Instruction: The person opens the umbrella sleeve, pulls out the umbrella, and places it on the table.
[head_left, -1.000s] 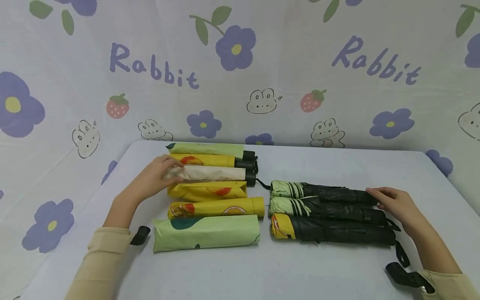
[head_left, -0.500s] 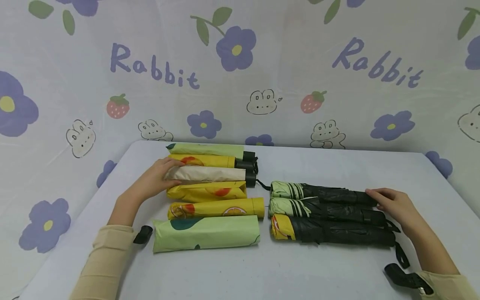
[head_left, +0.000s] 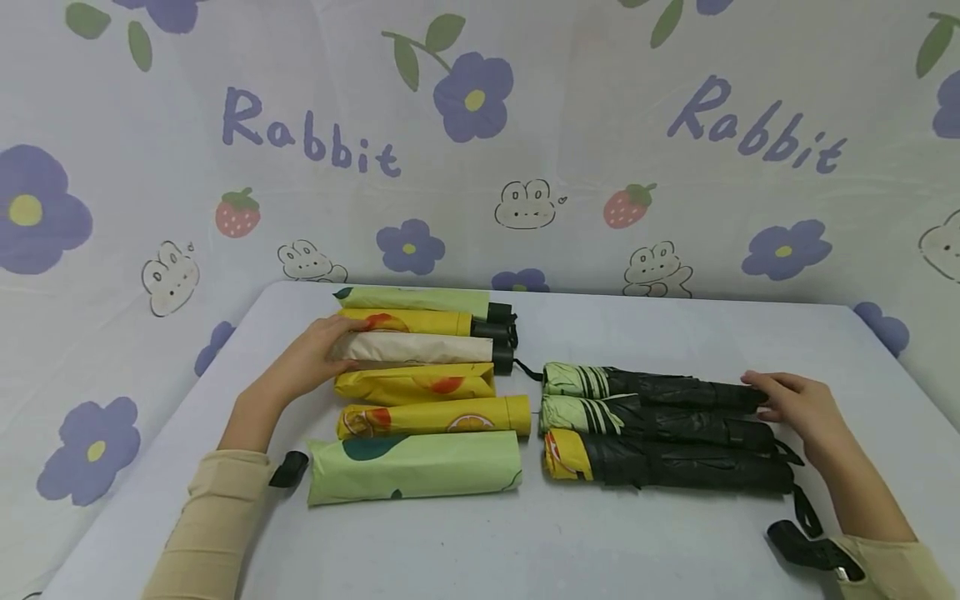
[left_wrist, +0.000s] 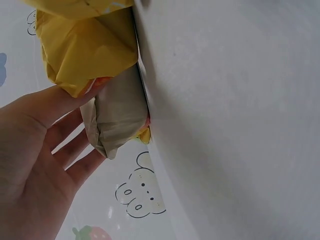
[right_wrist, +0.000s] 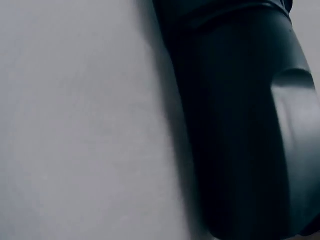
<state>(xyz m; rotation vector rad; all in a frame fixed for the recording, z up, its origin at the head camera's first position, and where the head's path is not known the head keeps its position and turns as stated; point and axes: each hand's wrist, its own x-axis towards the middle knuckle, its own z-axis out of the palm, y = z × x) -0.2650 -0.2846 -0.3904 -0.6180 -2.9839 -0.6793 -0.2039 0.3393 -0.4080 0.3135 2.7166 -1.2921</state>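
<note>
In the head view, folded umbrellas lie in two columns on a white table. My left hand [head_left: 315, 354] grips the left end of a beige umbrella [head_left: 420, 347]; in the left wrist view, thumb and fingers lie either side of that beige umbrella [left_wrist: 122, 105], the thumb against a yellow umbrella [left_wrist: 90, 50]. My right hand [head_left: 806, 408] is at the right end of the rear green-and-black umbrella [head_left: 660, 387], forefinger behind and thumb in front. Below it lie another green-and-black umbrella [head_left: 675, 419] and a yellow-and-black one [head_left: 682, 462]. The right wrist view shows no hand.
Yellow umbrellas [head_left: 435, 417] and a wide light-green umbrella [head_left: 420, 468] lie in front of the beige one. Behind it are a yellow umbrella [head_left: 435, 321] and a light-green umbrella [head_left: 412, 298]. A dark smooth cylinder [right_wrist: 235, 125] fills much of the right wrist view.
My right hand has shifted slightly right along the rear green-and-black umbrella, so more of its dark end shows. The left hand stays on the beige umbrella; its forearm has moved slightly right.
</note>
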